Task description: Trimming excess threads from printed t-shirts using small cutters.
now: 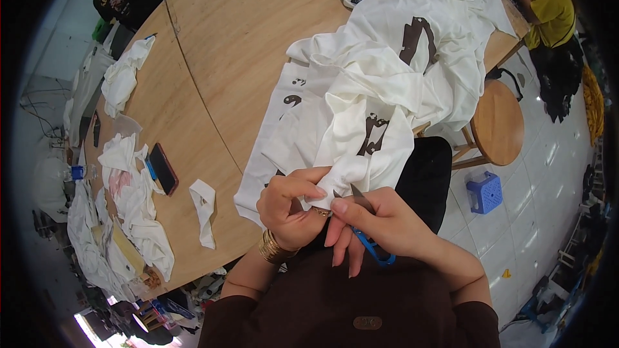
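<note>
The left hand pinches a fold of a white garment between thumb and fingers; the curled fingers hide part of the hold. Just right of it, the right hand grips a pair of blue-handled snips, its palm and fingers covering the middle of the tool. The 2 dark blade tips point up and away from the right hand, close to the pinched cloth; whether they touch it is hard to make out. A small brownish band by the left fingertips is too small to identify.

The garment spreads from the left hand up and away to the right across the table, heaped so that its folds break up the dark printed patches and conceal its full shape. A gold bracelet circles the left wrist.

Left of the left hand lie a loose white strip and, farther out, a dark phone. Right of the right hand stand a round wooden stool and a blue plastic stool. Far beyond the hands, 2 other people are partly cut off by the dark fisheye rim.
</note>
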Demonstrator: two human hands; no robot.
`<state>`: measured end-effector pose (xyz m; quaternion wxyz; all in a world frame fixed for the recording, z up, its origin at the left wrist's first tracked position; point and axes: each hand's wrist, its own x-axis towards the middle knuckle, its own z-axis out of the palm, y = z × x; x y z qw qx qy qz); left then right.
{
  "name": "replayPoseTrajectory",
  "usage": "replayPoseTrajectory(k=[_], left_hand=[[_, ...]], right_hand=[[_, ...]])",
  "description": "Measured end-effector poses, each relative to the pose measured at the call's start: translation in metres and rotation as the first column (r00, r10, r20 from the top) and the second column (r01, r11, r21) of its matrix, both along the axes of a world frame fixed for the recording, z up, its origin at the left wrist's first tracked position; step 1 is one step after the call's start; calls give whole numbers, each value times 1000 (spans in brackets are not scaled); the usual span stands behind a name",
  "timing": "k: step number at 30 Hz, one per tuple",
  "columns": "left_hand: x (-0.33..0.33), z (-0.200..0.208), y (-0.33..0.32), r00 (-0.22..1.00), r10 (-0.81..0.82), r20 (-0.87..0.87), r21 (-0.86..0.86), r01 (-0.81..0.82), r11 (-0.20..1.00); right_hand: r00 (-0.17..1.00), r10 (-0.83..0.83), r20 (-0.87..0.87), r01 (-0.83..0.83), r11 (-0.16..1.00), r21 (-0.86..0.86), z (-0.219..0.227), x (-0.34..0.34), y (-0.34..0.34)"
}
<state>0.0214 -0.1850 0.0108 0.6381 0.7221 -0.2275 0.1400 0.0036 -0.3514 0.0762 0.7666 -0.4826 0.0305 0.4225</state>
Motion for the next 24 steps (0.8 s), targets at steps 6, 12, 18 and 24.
replayPoseTrajectory(k=[6, 12, 18, 24], left_hand=[[0, 1, -3, 1000, -7, -21, -40, 6, 999], [0, 0, -3, 1000, -11, -7, -32, 10, 999], [0, 1, -5, 1000, -20, 5, -65, 20, 998], [-1, 1, -5, 1000, -20, -4, -70, 19, 997]], right_hand=[[999, -10, -39, 11, 999, 37, -3, 0, 0], [999, -36, -24, 37, 998, 50, -5, -1, 1], [1000, 10, -27, -9, 999, 36, -3, 2, -1], [999, -31, -32, 33, 999, 43, -7, -2, 3]])
